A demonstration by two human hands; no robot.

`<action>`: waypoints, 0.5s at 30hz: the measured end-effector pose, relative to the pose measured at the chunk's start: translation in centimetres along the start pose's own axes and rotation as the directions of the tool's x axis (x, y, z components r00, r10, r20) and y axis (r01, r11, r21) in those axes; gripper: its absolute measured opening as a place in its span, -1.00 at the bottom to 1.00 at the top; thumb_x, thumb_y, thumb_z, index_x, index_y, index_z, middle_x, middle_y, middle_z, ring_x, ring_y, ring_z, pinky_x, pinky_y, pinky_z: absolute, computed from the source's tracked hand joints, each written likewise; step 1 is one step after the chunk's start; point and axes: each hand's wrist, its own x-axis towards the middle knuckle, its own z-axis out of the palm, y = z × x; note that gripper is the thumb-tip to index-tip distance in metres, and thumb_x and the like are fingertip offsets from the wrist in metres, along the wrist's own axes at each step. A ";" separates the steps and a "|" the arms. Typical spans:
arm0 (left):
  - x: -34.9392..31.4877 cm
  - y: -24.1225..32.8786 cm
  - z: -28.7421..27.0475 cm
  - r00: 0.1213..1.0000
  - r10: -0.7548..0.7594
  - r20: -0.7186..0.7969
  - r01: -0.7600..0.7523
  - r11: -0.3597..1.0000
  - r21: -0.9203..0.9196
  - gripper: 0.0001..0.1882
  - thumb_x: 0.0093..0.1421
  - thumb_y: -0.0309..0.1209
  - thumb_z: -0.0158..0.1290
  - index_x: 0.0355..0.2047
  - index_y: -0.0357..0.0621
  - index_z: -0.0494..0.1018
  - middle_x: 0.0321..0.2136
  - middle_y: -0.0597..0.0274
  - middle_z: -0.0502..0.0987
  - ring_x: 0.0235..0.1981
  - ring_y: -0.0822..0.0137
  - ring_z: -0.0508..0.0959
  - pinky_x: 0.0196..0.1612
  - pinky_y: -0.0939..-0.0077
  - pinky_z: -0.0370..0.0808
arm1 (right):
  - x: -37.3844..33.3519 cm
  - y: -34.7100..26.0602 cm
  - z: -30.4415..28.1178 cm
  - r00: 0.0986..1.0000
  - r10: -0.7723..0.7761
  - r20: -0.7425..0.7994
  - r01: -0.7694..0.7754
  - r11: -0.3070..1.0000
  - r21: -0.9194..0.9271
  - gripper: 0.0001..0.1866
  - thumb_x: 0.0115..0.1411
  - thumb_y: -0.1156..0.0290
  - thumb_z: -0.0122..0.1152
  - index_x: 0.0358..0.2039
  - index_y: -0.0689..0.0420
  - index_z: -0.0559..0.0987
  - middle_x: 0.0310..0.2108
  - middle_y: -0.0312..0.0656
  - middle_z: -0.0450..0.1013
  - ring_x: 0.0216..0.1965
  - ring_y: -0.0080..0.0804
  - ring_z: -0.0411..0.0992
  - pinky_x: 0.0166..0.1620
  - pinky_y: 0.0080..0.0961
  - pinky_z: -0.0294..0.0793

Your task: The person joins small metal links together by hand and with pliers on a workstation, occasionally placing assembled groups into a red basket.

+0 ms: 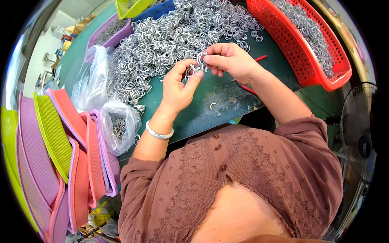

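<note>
Green table (pixel 186 117) curves through the view, heaped at its far side with a pile of silvery ring pieces (pixel 170 36); a red perforated basket (pixel 283 52) filled with more metal stands to the right, and transparent plastic bags (pixel 95 75) lie at the left. Near the table's front edge, both hands meet just this side of the pile. Left hand (pixel 178 87) pinches a small metal ring (pixel 191 72) between thumb and forefinger, its other fingers mostly out of sight. Right hand (pixel 233 60) has thumb and forefinger closed on another bit of metal (pixel 200 60) right beside it, the remaining fingers loosely curled. Whether the two bits are linked or merely touching is too small to tell.

For this close fingertip work, a light but firm pinch near the rim seems best, leaving the opening of each ring visible. The left hand would serve well as the steady one, with the right making the fine turns; forcing a snagged piece could make it slip. Working low over the table should make a dropped piece easy to recover. A red-handled tool (pixel 261 58) lies partly under the right forearm, so that wrist is better raised slightly to avoid nudging it
</note>
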 end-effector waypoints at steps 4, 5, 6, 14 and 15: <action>0.1 0.2 -0.7 0.994 -0.067 0.082 0.077 0.989 -0.126 -0.79 0.06 -0.52 -0.02 -0.25 -0.23 0.33 -0.45 0.39 0.37 -0.49 0.63 0.33 -0.41 0.74 0.35 | 0.1 -0.1 -1.5 0.990 0.049 0.130 -0.050 0.999 0.005 -0.75 0.06 0.33 0.08 -0.32 0.24 0.47 -0.55 -0.36 0.37 -0.55 -0.66 0.31 -0.53 -0.74 0.29; 0.2 0.4 -0.8 0.989 -0.092 0.114 0.109 0.983 -0.149 -0.79 0.06 -0.52 -0.02 -0.25 -0.22 0.33 -0.45 0.39 0.37 -0.49 0.62 0.33 -0.41 0.73 0.36 | 0.2 -0.1 -1.7 0.990 0.033 0.138 -0.040 0.998 0.051 -0.72 0.06 0.32 0.08 -0.27 0.23 0.47 -0.53 -0.35 0.37 -0.52 -0.65 0.31 -0.52 -0.74 0.29; 0.2 0.4 -0.9 0.982 -0.116 0.146 0.141 0.975 -0.171 -0.79 0.06 -0.52 -0.02 -0.25 -0.22 0.33 -0.46 0.39 0.37 -0.49 0.62 0.33 -0.41 0.72 0.36 | 0.5 -0.4 -2.1 0.983 0.023 0.184 -0.027 1.000 0.015 -0.68 0.07 0.30 0.08 -0.20 0.22 0.45 -0.49 -0.33 0.38 -0.49 -0.64 0.31 -0.48 -0.72 0.30; 0.3 0.9 -1.1 0.968 -0.085 0.235 0.092 0.996 -0.019 -0.80 0.04 -0.57 -0.02 -0.27 -0.25 0.32 -0.47 0.42 0.35 -0.48 0.64 0.30 -0.40 0.79 0.26 | 2.2 -2.5 -2.9 0.917 0.024 0.398 0.157 0.896 -0.416 -0.81 0.03 0.35 0.08 -0.38 0.18 0.51 -0.62 -0.41 0.35 -0.57 -0.69 0.23 -0.48 -0.72 0.25; 0.3 0.9 -1.1 0.967 -0.092 0.239 0.091 0.996 0.016 -0.79 0.04 -0.58 -0.02 -0.27 -0.26 0.32 -0.47 0.43 0.34 -0.47 0.64 0.30 -0.40 0.80 0.25 | 2.3 -2.6 -3.0 0.904 0.045 0.425 0.162 0.884 -0.438 -0.81 0.00 0.35 0.11 -0.41 0.18 0.51 -0.63 -0.40 0.35 -0.59 -0.68 0.23 -0.50 -0.71 0.25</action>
